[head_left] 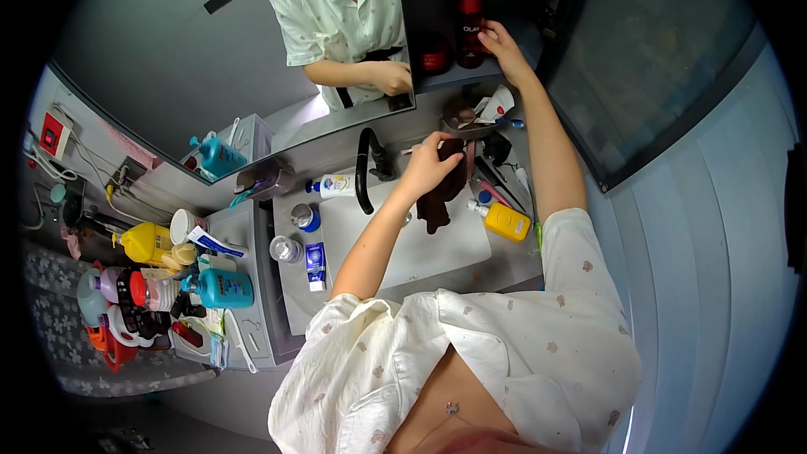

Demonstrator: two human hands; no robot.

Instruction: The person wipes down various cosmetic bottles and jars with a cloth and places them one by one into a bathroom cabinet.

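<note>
My left hand (433,166) is closed on a dark brown cloth (439,202), which hangs over the white sink basin (395,244) near the black faucet (367,164). Up in the cabinet, my right hand (506,50) has its fingers on the right side of a red OLAY bottle (469,46). The bottle stands upright on the shelf (458,80). Beside it, to the left, sits a dark red jar (433,57). The far side of my right hand's grip is hidden behind the bottle.
The cabinet's open door (647,59) stands at the right, and a mirror (210,59) lies to the left. A yellow bottle (507,222) and a blue-and-white tube (315,265) flank the basin. Teal (225,287) and yellow pump bottles (145,243) crowd the left counter.
</note>
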